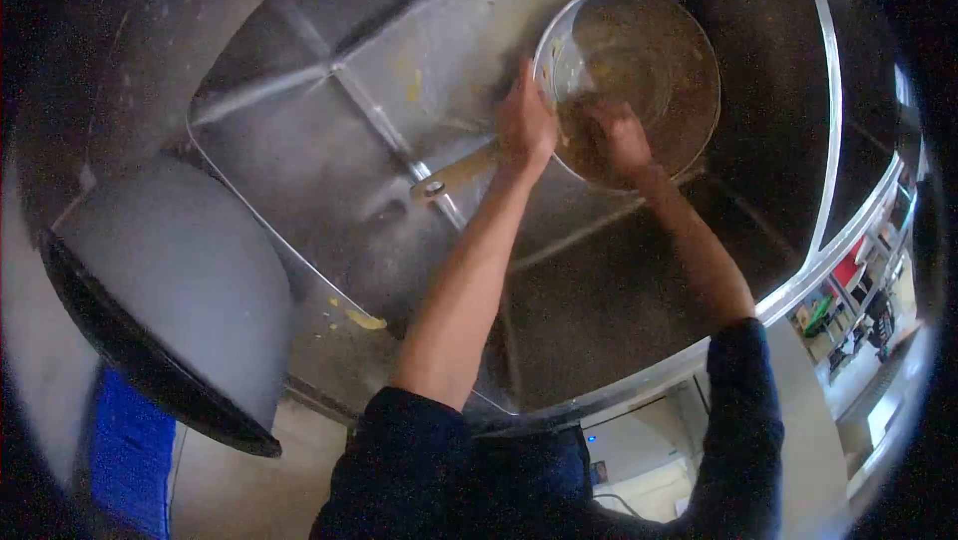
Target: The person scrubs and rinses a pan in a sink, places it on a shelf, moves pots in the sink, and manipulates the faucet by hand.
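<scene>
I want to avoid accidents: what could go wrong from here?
The round, silvery metal pan could slip, as the left hand holds its edge while the right hand is inside. The dark left sleeve might bump the rounded, black-rimmed grey vessel, which appears close. Yellow scraps on the ledge of the grey metal sink may fall in.

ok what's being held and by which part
Left hand holds the pan by its rim, near the handle; whether the right hand holds anything is unclear.

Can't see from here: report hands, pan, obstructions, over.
Left hand holding pan at rim; right hand inside it. Pan in sink, residue inside. Yellow scraps at sink edge, away from hands; no blockage seen.
</scene>
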Motion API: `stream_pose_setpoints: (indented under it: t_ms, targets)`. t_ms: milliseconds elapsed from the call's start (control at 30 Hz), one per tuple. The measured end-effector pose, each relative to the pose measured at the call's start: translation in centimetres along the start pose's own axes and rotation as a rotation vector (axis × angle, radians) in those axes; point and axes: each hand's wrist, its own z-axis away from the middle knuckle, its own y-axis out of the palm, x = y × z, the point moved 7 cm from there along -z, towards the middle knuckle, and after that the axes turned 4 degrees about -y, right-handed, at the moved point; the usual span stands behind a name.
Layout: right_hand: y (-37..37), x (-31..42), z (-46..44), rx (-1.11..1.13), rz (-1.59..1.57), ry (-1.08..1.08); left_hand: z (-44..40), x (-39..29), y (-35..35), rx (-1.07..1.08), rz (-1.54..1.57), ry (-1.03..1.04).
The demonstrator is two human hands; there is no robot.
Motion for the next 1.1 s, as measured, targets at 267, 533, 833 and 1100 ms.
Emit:
stream_pose_setpoints:
  t_ms: [267,533,833,1100]
  targets:
    - [-0.4,-0.3,-2.7,0.001,-0.271,0.101,-1.6,-0.1,-0.5,-0.082,-0.110,0.076]
    - [-1.4,-0.7,-5.9,-0.333,-0.299,0.287,-1.2,0.2,-0.1,-0.079,-0.129,0.079]
    - [-0.8,0.6,-2.6,-0.077,-0.173,0.144,-1.3,-1.2,0.5,0.067,-0.270,0.091]
    - [-0.3,2.1,-0.9,0.129,-0.289,0.174,-2.5,-0.8,0.1,-0.077,-0.147,0.186]
